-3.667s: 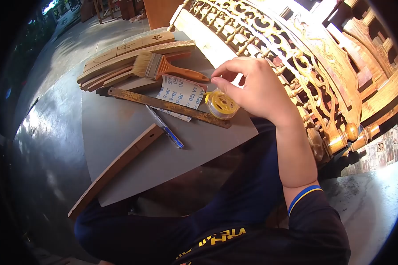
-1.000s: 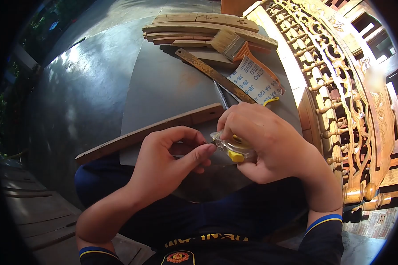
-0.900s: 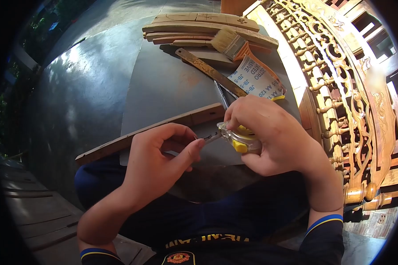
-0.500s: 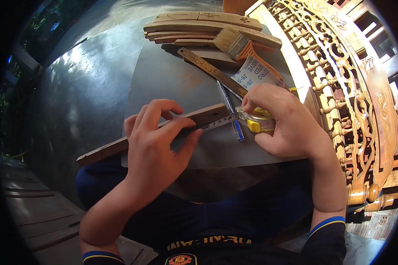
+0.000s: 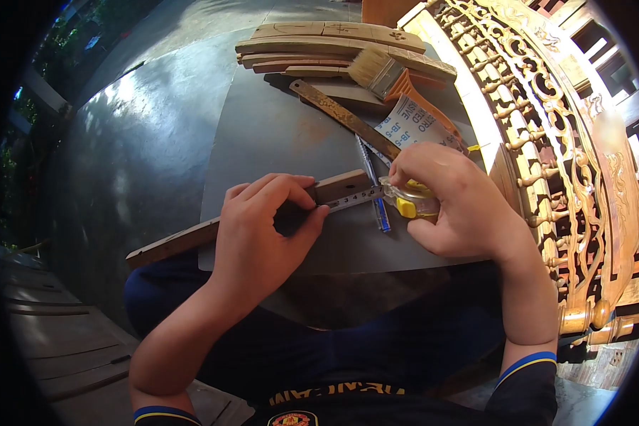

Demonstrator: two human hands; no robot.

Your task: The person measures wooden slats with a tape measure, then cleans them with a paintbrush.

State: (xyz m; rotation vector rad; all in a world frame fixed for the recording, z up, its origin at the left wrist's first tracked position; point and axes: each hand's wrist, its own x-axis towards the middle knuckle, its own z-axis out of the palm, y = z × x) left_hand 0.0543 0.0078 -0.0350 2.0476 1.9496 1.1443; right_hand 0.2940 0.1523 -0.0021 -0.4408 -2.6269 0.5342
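Far to my left the grey floor [image 5: 121,142] shines in the sun. On my lap lies a grey board [image 5: 277,135], and across its near edge runs a long wooden strip [image 5: 184,240], its left end hanging past the board and its squared right end [image 5: 342,186] pointing toward the middle.

My left hand [image 5: 263,234] lies over that strip, fingers curled and pressed down on the wood, thumb tip [image 5: 318,211] pinning the start of the tape blade [image 5: 353,198] against the strip's near edge. The blade runs flat along the strip's right end, numbers up, and crosses over a blue pen [image 5: 373,192] lying on the board.

My right hand [image 5: 461,206] is closed around the tape measure case [image 5: 409,201], clear with a yellow lock button facing me; fingers wrap over its top, thumb below. The case sits just past the strip's end, low over the board.

Beyond my hands, at the far edge of the board, lies a stack of wooden pieces [image 5: 326,44], a rusty metal ruler [image 5: 344,118] slanting down from it, a paintbrush [image 5: 390,74] with an orange handle, and a sheet of sandpaper [image 5: 415,128], printed side up, partly hidden behind my right hand. On my right stands carved wooden furniture [image 5: 554,128] with turned spindles
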